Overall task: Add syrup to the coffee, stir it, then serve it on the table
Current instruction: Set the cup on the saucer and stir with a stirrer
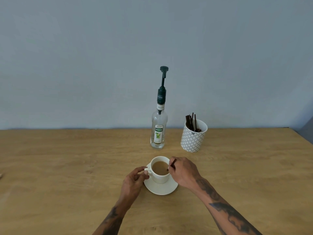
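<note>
- the wall (101, 56) behind is plain blue-grey and fills the upper half of your view.
- the worktop (67, 167) is light wood and runs across the whole lower half, with its far edge meeting the wall.
- your two forearms come in from the bottom edge, both tattooed, one on each side of the saucer.
- the bottle (158, 131) of syrup stands upright near the far edge, clear glass with a green and white label and a tall dark pump on top, its spout facing you.
- the pot (193, 136) stands just right of the bottle, white with a grey diamond pattern, holding a bunch of dark sticks (191, 122) that lean to its left side.
- the saucer (160, 188) is white and lies in front of the bottle, well apart from it.
- your right hand (183, 172) sits at the right rim of the cup, fingers pinching a dark stirrer (173, 164) whose lower end dips into the coffee.
- your left hand (133, 182) is at the left side, thumb and forefinger closed on the cup's handle.
- the cup (159, 170) is white, stands upright on the saucer, and is filled with pale brown coffee.
</note>
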